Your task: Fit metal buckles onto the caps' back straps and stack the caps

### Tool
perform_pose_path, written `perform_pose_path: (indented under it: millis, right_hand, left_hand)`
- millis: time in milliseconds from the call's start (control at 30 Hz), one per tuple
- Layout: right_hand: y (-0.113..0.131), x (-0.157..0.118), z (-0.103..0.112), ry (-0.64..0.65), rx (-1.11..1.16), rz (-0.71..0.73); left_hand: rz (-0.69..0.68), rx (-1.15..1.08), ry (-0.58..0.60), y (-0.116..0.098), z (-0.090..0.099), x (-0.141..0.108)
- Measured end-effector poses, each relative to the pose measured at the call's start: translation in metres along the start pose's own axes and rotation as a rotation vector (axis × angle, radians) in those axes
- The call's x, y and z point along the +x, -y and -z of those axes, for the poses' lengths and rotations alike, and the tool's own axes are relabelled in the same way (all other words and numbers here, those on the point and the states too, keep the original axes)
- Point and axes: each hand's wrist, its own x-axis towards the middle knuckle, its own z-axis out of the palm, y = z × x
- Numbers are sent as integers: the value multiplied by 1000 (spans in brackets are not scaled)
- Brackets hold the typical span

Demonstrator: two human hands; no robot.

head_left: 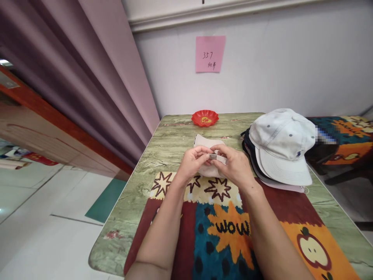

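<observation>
A pale beige cap (205, 140) lies at the middle of the table, partly hidden behind my hands. Its back strap carries a small metal buckle (213, 156), which sits between my fingertips. My left hand (192, 162) is closed, with thumb and fingers pinching the strap at the buckle's left side. From the right, my right hand (234, 163) pinches the strap (222, 159) just beside the buckle. To the right of my hands is a stack of caps, with a white cap (281, 144) on top and darker ones beneath it.
A red scalloped dish (204, 118) stands near the table's back edge. The colourful patterned mat (204, 241) lies under my forearms on the wood-print table (125, 217). A pink note (210, 54) is on the wall, and a purple curtain (116, 70) hangs at left.
</observation>
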Motion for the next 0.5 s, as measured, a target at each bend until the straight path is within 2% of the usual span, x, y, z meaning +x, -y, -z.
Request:
perform_pose_path:
  millis: [133, 300, 500]
  right_hand:
    - [-3, 0, -4, -26, -75, -6]
    - [-2, 0, -2, -23, -108, -43]
    - [1, 1, -1, 6, -38, -56]
  left_hand:
    - [5, -21, -87, 4, -3, 1]
    - [-51, -13, -206, 2, 1, 3]
    - [-111, 51, -315, 1, 10, 5]
